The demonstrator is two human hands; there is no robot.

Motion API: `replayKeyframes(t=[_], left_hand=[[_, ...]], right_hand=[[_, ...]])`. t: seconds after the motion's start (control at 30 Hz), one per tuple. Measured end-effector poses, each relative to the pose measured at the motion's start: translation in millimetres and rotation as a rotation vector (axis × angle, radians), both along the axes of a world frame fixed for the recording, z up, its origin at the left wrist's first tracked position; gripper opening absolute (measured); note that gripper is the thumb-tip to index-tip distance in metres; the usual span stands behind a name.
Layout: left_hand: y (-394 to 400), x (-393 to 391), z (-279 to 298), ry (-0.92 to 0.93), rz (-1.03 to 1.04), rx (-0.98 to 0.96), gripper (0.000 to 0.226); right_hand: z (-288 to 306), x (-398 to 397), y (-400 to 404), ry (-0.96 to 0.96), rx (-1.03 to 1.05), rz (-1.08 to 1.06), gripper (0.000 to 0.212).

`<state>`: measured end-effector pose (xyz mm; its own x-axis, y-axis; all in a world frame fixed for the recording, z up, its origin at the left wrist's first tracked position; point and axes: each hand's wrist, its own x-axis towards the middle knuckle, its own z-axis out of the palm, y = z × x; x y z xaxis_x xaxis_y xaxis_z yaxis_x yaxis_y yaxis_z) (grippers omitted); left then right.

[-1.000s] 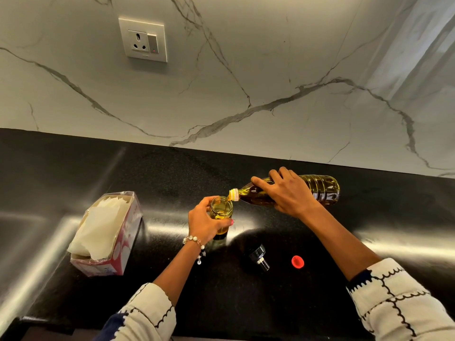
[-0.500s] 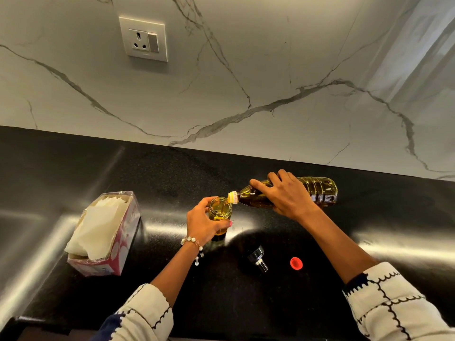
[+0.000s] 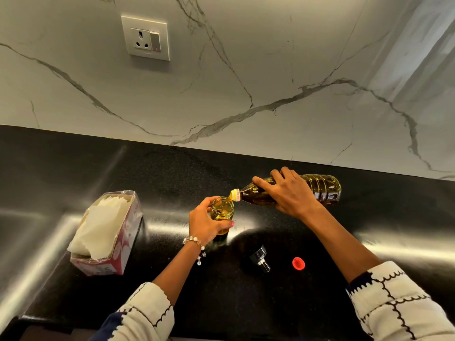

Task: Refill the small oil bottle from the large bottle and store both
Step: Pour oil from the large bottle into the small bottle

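Note:
My right hand (image 3: 288, 193) grips the large plastic oil bottle (image 3: 322, 189), tipped almost flat with its yellow neck over the small bottle's mouth. Golden oil runs from the neck into the small glass bottle (image 3: 222, 210), which stands upright on the black counter (image 3: 172, 173). My left hand (image 3: 205, 222) is wrapped around the small bottle's side. The small bottle's black spout cap (image 3: 258, 258) lies on the counter in front, and the large bottle's red cap (image 3: 298, 263) lies to its right.
A tissue box (image 3: 105, 232) with white sheets sticking out sits on the counter at the left. A marble wall with a power socket (image 3: 146, 38) rises behind the counter. The counter's front edge runs just below my sleeves.
The pour continues with both hands holding their bottles; the large bottle has stayed tipped over the small one. Only the camera view has shifted slightly.

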<state>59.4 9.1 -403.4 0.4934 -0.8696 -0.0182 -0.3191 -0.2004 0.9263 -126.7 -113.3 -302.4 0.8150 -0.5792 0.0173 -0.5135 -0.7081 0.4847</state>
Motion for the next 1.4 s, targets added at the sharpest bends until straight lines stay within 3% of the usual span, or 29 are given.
replayKeyframes(t=[0.5, 1.4], left_hand=[[1, 2, 1, -0.033, -0.019, 0.014, 0.069], [0, 2, 3, -0.032, -0.015, 0.024, 0.069]], right_hand=[[5, 3, 0, 0.002, -0.013, -0.004, 0.094], [3, 6, 9, -0.002, 0.016, -0.023, 0.078]])
